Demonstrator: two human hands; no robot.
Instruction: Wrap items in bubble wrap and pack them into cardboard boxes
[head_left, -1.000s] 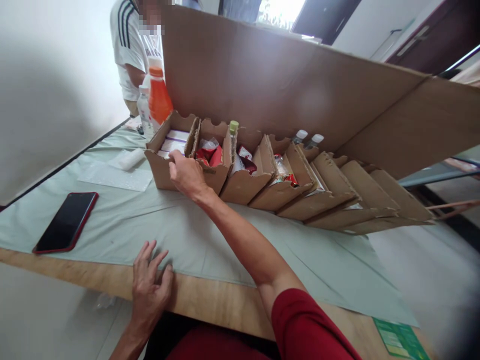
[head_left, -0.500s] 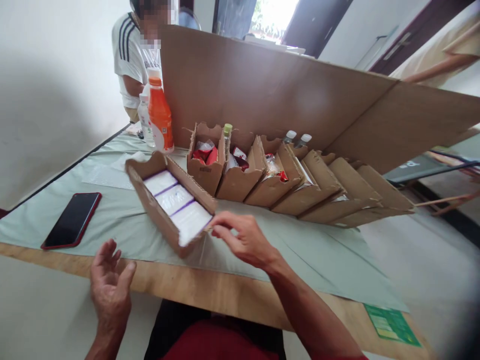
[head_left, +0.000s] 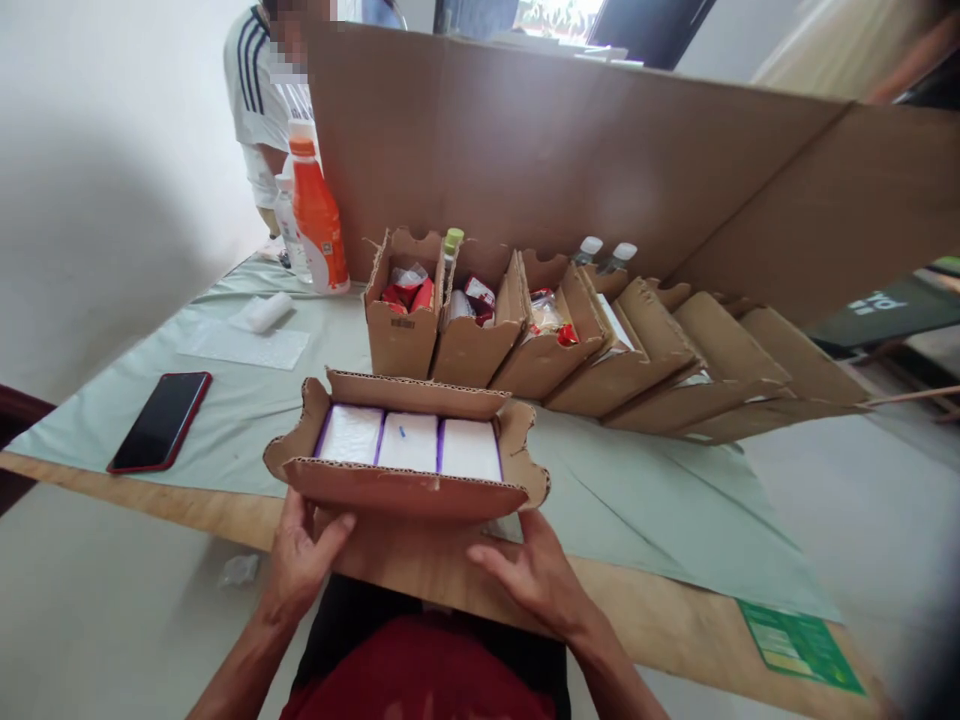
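Note:
A shallow cardboard tray (head_left: 405, 488) sits crosswise at the near table edge, holding three white packs with purple edges (head_left: 409, 441). My left hand (head_left: 300, 560) grips its underside at the left, thumb against the front wall. My right hand (head_left: 536, 575) supports it from below at the right, fingers curled under. Behind it stands a row of similar cardboard trays (head_left: 480, 350) with red packets and small bottles inside.
A red-cased phone (head_left: 160, 421) lies on the green cloth (head_left: 645, 500) at left. An orange bottle (head_left: 318, 225) and a clear one stand at the back left. A tall cardboard wall (head_left: 562, 150) runs behind the trays. Another person in a white striped shirt (head_left: 259, 90) stands beyond.
The tray was pulled from the row's left end toward me and turned crosswise. My left hand left the table edge, and both hands now hold the tray from below.

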